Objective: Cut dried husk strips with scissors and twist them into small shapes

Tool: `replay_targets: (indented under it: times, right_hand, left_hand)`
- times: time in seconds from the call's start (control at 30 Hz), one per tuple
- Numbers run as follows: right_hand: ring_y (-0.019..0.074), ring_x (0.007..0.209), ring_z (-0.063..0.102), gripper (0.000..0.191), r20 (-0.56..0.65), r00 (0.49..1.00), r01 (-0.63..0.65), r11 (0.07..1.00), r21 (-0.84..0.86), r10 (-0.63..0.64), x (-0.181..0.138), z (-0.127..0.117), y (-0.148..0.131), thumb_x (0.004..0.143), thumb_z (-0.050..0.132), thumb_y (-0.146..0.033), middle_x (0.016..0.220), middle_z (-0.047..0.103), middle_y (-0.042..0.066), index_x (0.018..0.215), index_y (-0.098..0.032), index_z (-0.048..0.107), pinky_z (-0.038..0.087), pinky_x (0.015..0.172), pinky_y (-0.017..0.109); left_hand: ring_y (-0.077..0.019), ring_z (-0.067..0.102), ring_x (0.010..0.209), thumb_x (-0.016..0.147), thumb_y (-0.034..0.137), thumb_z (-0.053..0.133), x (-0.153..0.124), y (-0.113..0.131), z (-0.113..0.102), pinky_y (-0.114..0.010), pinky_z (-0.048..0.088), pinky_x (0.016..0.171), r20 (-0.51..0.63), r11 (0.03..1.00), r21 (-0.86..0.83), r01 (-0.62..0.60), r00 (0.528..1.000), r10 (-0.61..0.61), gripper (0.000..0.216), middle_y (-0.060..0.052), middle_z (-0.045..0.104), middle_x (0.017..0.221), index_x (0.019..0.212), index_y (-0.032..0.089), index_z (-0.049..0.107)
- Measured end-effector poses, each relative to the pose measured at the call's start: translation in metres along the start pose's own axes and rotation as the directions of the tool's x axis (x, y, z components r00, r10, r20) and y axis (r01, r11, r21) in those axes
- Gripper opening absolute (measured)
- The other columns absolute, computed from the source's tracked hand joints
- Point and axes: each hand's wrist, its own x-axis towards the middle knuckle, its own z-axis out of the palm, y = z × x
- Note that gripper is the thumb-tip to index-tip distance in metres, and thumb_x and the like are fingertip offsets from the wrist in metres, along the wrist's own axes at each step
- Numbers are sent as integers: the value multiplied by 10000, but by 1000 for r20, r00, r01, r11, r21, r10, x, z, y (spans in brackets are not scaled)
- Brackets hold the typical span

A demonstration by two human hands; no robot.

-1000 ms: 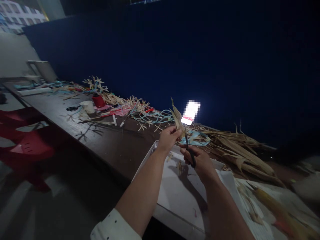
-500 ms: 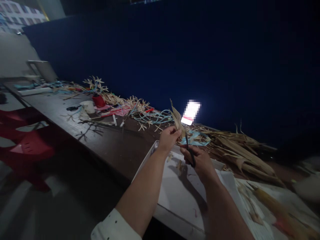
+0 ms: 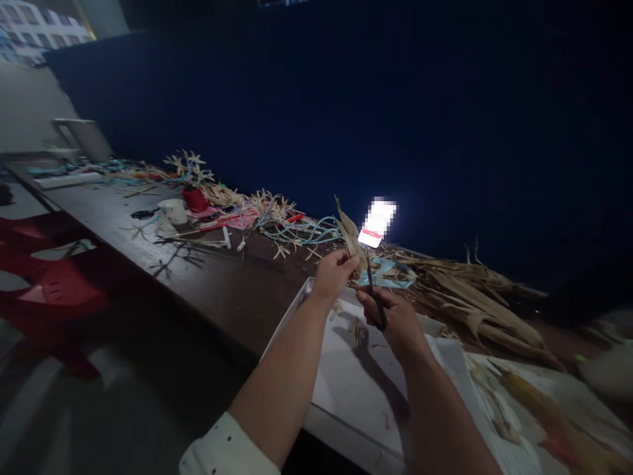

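My left hand (image 3: 334, 272) pinches a dry, tan corn husk (image 3: 349, 231) that rises above the fingers to a thin tip. Dark scissors (image 3: 376, 300) are gripped in my right hand (image 3: 393, 316), their blades pointing up beside the husk's right edge. Whether the blades touch the husk I cannot tell. Both hands are above the far rim of a shallow white box (image 3: 361, 389). A few small husk scraps (image 3: 355, 330) lie inside it.
A lit phone (image 3: 376, 224) stands behind the hands. Long dried husks (image 3: 487, 303) lie to the right. Light-blue cords (image 3: 306, 231), a red thread spool (image 3: 194, 199), a white roll (image 3: 174, 211) and husk flowers (image 3: 190, 166) spread leftward along the dark table (image 3: 217, 284). Red chairs (image 3: 59, 284) stand at left.
Almost nothing differs. The husk's tip has shifted very slightly left, while both hands and the scissors keep about the same place.
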Motion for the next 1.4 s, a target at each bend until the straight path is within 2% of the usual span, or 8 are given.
replay_targets:
  times: [0.33, 0.43, 0.6, 0.7, 0.83, 1.1, 1.4]
  right_hand:
    - [88, 446, 402, 413, -1, 1000, -6, 1000, 30, 6, -1, 0, 2, 636, 700, -492, 490, 470, -39, 870, -152, 687, 318, 429, 207]
    - [92, 464, 426, 428, -28, 999, -25, 998, 52, 26, -1, -1, 1, 635, 701, -496, 513, 492, -32, 887, -150, 689, 345, 453, 212]
    - [123, 528, 499, 504, -73, 995, -61, 996, 67, 66, -1, -5, 0, 627, 697, -516, 579, 561, 0, 966, -144, 678, 354, 479, 224]
    - [130, 567, 516, 506, -1, 998, -61, 998, 35, 61, -2, -8, -2, 653, 682, -511, 615, 586, 12, 1003, -145, 674, 352, 495, 225]
    - [132, 587, 518, 501, 62, 997, -53, 999, 7, 53, -3, -9, -4, 675, 665, -508, 633, 585, 8, 1038, -163, 671, 352, 505, 226]
    - [103, 516, 460, 495, -22, 999, -34, 997, 71, 36, 1, -13, 0, 670, 681, -497, 588, 537, -12, 1026, -153, 667, 335, 477, 223]
    - [92, 480, 422, 503, -31, 999, -42, 997, 61, 44, 3, -14, 1, 644, 698, -502, 517, 485, -32, 980, -127, 680, 319, 466, 223]
  left_hand:
    - [-44, 447, 475, 641, 338, 683, 2, -1, -1, -175, 361, 486, 18, 999, -51, 2, 1000, -1, 262, 29, 539, 596, 787, 133, 609]
    - [-49, 458, 486, 631, 317, 688, 1, 1, 0, -177, 366, 488, -5, 999, -47, -2, 1000, 2, 279, 18, 564, 625, 825, 129, 614]
    - [-39, 389, 458, 682, 307, 630, -2, 7, 0, -169, 306, 463, -23, 999, 26, -43, 999, 43, 223, 38, 517, 562, 814, 127, 627]
    - [-41, 381, 479, 707, 303, 596, -3, 9, -1, -174, 313, 490, -12, 993, 98, -64, 998, 65, 208, 37, 514, 567, 802, 122, 639]
    - [-78, 477, 599, 726, 312, 568, -4, 9, -3, -192, 374, 582, 9, 973, 219, -77, 997, 77, 229, 4, 594, 689, 833, 127, 650]
    - [-123, 540, 710, 734, 297, 558, -10, 16, -2, -225, 409, 689, 153, 912, 370, -175, 980, 126, 213, -21, 644, 774, 833, 152, 680]
    - [-118, 542, 715, 750, 294, 538, -12, 20, 1, -212, 411, 695, 157, 899, 406, -161, 982, 105, 232, -25, 648, 796, 863, 144, 675]
